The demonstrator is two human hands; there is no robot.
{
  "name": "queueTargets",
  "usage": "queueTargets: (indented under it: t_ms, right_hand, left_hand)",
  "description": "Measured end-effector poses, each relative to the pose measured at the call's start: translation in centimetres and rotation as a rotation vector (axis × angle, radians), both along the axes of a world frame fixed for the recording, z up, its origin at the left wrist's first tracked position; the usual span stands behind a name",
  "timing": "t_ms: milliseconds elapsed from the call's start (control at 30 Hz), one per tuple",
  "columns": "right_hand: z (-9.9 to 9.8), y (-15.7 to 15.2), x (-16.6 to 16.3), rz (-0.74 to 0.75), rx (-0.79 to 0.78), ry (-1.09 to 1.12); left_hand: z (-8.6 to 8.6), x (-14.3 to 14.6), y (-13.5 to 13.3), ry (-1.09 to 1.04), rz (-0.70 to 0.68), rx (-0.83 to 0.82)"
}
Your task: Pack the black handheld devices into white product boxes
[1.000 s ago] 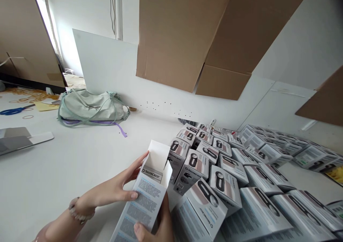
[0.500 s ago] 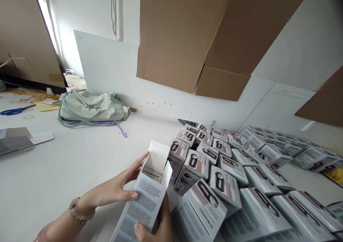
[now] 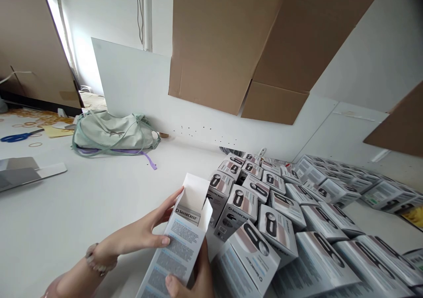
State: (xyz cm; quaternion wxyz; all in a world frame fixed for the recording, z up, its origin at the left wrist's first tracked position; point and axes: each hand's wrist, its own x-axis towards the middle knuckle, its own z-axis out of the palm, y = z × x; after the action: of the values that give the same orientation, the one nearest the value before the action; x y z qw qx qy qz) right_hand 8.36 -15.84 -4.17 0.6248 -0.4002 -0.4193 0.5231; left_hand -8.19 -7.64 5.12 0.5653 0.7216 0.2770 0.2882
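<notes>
I hold a white SilverCrest carton [image 3: 178, 249] with blue-grey print, tilted away from me, its top flap standing open and white inside. My left hand [image 3: 142, 232] grips its left side, thumb on the printed face and a finger against the open flap. My right hand [image 3: 190, 282] holds the lower end from beneath, thumb on the front; most of that hand is out of view. Just to the right lie several rows of matching cartons [image 3: 274, 221], closed, showing a black device on their faces.
A pale green bag [image 3: 114, 133] with a purple strap lies at the back left of the white table [image 3: 82, 201]. Blue scissors [image 3: 18, 136], rubber bands and a grey flat item [image 3: 23, 170] sit far left. Brown cardboard sheets [image 3: 231, 42] lean on the wall.
</notes>
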Motion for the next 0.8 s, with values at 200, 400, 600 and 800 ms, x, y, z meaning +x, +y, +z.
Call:
queueTargets:
  t_ms: [200,400,600,800]
  right_hand:
    - [0.0,0.0,-0.3,-0.022,-0.003,0.089]
    - [-0.6,0.1,-0.1,-0.017,0.000,0.073]
    - [-0.9,0.2,0.0,0.011,0.028,0.068]
    - [-0.8,0.2,0.0,0.017,0.049,0.037]
  left_hand:
    - [0.1,0.0,-0.1,-0.003,0.003,-0.008]
    - [-0.1,0.0,0.0,-0.001,-0.003,0.000]
    - [0.1,0.0,0.1,-0.007,-0.005,-0.010]
    - [0.0,0.0,0.0,-0.015,-0.003,-0.011]
